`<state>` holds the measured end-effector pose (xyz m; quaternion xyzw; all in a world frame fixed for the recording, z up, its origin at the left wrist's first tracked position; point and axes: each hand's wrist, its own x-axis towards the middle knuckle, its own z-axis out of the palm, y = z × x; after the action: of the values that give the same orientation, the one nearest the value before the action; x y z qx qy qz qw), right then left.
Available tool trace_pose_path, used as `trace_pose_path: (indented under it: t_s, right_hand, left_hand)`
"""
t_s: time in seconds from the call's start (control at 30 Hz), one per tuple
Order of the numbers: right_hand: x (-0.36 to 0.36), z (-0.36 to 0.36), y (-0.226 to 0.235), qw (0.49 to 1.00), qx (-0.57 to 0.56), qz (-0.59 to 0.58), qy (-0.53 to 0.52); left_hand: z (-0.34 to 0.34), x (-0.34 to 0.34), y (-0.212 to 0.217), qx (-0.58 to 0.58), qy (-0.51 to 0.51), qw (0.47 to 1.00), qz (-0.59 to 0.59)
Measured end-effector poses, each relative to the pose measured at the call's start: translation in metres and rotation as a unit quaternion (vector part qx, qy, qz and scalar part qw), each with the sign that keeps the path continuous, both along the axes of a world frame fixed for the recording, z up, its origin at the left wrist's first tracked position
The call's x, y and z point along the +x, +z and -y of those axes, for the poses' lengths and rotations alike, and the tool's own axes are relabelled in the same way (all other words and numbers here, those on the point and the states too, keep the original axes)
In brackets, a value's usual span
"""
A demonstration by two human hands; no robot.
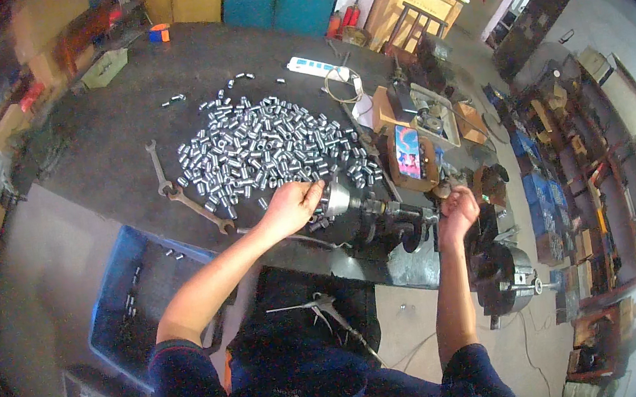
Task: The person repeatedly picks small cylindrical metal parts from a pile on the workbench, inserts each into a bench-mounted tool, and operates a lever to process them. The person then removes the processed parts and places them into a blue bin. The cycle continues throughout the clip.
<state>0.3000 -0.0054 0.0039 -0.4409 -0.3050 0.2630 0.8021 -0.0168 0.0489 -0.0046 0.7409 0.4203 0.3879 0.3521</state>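
Observation:
My left hand [294, 208] is closed in a pinch at the metal chuck [339, 198] of a small bench machine [384, 220]. Whatever sits between its fingertips is too small to make out. At the machine's other end my right hand [458, 214] is curled shut, and what it grips is hidden by the fingers. Behind the left hand spreads a large heap of short shiny metal sleeves [259, 142] on the dark workbench [113, 144]. Two open-ended wrenches lie left of the heap, an upper wrench [158, 169] and a lower wrench [202, 211], their ends meeting.
A blue bin [111, 291] with a few sleeves stands at lower left. Beyond the machine, a lit phone [408, 148] leans on a wooden box. A white power strip [318, 67] lies farther back. An air gun [323, 305] rests near my lap. A second chuck [505, 279] stands right.

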Motion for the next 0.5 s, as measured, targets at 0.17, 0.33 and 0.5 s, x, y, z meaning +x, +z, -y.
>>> trace_pose_path:
  t_s: [0.17,0.33,0.5]
  right_hand:
    - [-0.007,0.065,-0.007,0.996,0.067,0.017,0.061]
    - [-0.009,0.078,-0.06,0.994,-0.096,-0.039,0.041]
    - [0.051,-0.009,-0.104,0.952,-0.105,0.283,-0.047]
  left_hand:
    - [0.001,-0.003,-0.005,-0.089,-0.031,0.994,0.049]
    - [0.004,-0.006,0.005,-0.157,-0.036,0.984,0.07]
    - [0.003,-0.013,0.009,-0.225,-0.045,0.969,0.089]
